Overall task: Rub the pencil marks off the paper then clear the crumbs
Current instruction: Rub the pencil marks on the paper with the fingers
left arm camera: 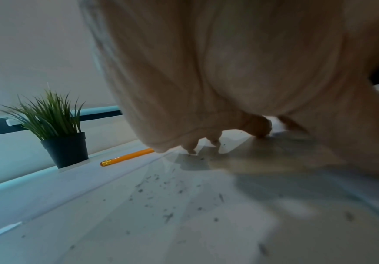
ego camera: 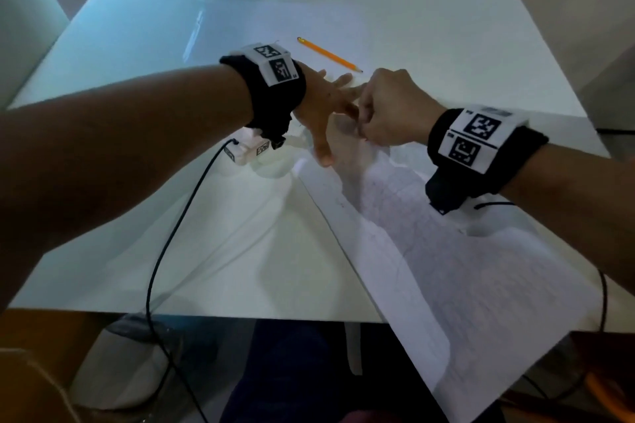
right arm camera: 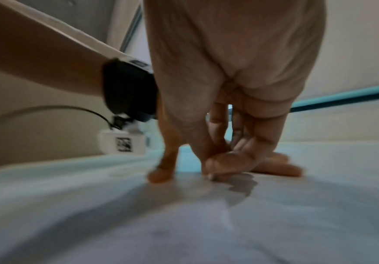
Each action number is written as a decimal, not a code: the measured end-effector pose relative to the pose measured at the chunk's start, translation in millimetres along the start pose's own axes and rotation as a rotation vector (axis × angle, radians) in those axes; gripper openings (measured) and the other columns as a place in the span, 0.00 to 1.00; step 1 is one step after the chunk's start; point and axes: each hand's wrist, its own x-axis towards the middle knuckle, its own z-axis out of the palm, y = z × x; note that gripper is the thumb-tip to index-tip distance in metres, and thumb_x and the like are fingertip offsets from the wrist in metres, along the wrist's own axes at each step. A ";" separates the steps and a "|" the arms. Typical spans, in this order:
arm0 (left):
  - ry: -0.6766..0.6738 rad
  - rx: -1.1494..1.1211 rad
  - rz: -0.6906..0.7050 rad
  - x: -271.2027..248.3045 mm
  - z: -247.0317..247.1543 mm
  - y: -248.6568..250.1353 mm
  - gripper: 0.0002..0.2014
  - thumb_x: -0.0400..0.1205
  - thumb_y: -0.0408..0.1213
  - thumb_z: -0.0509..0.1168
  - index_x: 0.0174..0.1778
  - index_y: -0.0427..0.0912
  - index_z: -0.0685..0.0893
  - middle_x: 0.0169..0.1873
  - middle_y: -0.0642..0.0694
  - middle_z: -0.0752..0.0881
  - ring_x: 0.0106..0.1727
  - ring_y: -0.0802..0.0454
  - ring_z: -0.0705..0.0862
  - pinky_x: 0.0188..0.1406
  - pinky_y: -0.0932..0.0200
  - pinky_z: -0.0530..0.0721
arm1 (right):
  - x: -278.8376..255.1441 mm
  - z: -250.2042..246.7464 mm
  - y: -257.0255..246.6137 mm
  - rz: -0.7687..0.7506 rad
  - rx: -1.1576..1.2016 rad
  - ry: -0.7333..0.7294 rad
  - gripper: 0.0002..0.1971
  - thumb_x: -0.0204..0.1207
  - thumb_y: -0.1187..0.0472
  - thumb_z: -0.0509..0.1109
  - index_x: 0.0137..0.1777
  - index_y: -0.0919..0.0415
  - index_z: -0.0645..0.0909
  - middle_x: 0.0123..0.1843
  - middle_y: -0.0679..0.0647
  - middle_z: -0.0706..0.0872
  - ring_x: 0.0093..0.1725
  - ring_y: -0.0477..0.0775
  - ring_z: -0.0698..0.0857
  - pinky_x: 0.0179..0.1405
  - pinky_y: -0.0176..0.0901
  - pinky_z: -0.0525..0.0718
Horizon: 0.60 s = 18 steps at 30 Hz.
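A white sheet of paper [ego camera: 464, 285] lies slanted on the white table [ego camera: 206, 251], and its near corner hangs over the front edge. My left hand [ego camera: 330, 113] presses flat on the sheet's far end with fingers spread. Just right of it, my right hand [ego camera: 366, 129] curls down onto the paper. Its thumb and fingers [right arm camera: 229, 160] pinch a small pale eraser [right arm camera: 211, 176], which is mostly hidden. Dark eraser crumbs [left arm camera: 161, 187] are scattered over the sheet below my left hand [left arm camera: 206, 142]. Faint pencil marks show on the paper.
A yellow pencil [ego camera: 328, 54] lies on the table just beyond both hands. A black pot with a green plant [left arm camera: 64, 148] stands at the table's far edge. Black wrist cables [ego camera: 165, 251] trail off the front edge.
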 end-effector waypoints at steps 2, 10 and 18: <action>-0.001 -0.026 -0.056 -7.1 -2.3 4.9 0.51 0.69 0.63 0.77 0.86 0.60 0.59 0.88 0.53 0.40 0.85 0.49 0.32 0.82 0.34 0.35 | -2.3 9.6 -9.9 -0.059 -0.043 -0.062 0.14 0.73 0.61 0.76 0.49 0.75 0.86 0.42 0.56 0.87 0.44 0.58 0.85 0.40 0.36 0.77; 0.008 -0.047 -0.070 -6.1 -1.8 3.1 0.52 0.68 0.63 0.77 0.86 0.59 0.60 0.88 0.52 0.41 0.84 0.51 0.31 0.81 0.35 0.34 | -4.1 12.7 -11.9 -0.043 -0.050 -0.101 0.07 0.69 0.64 0.77 0.33 0.64 0.83 0.29 0.52 0.82 0.30 0.47 0.81 0.38 0.43 0.84; 0.020 -0.032 -0.035 6.6 1.2 -4.3 0.56 0.62 0.68 0.78 0.84 0.67 0.58 0.86 0.55 0.34 0.82 0.52 0.27 0.82 0.32 0.34 | -13.8 6.1 -11.2 -0.032 -0.021 -0.141 0.08 0.71 0.67 0.75 0.31 0.64 0.85 0.28 0.55 0.83 0.26 0.45 0.78 0.29 0.34 0.79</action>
